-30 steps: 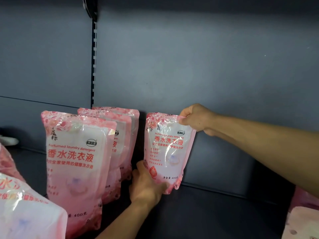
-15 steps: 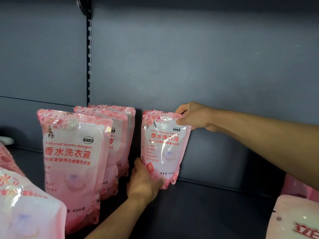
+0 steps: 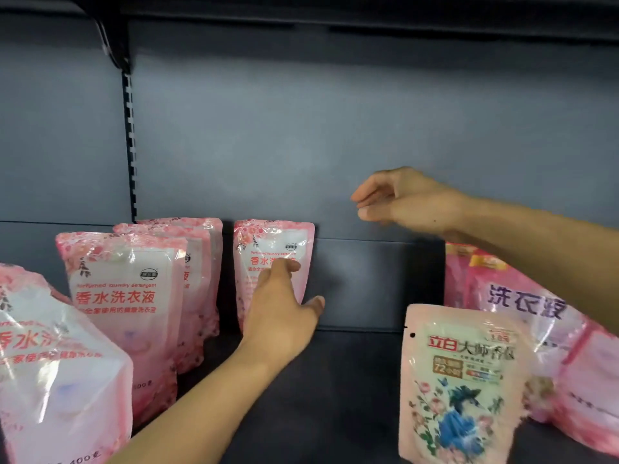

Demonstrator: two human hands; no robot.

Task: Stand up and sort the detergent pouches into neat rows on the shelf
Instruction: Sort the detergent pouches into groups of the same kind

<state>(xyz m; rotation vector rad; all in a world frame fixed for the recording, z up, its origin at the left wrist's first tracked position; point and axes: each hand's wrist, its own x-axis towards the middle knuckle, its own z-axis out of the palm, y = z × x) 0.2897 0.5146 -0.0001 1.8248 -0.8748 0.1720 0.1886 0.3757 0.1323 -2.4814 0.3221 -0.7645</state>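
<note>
Pouch (image 3: 273,259): soft, I'd judge floppy; I'd grip its top seam.
Hands: left (image 3: 279,309) spread, fingers touching its front; right (image 3: 398,199) relaxed, empty.

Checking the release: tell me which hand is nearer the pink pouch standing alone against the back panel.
Left. The left hand is right in front of the pink pouch, fingers at its face. The right hand is off to its right and higher, apart from it, fingers loose.

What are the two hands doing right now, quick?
Left hand: open, fingers against the front of the back pouch, not gripping it.
Right hand: open, holding nothing, up in the air.
</note>
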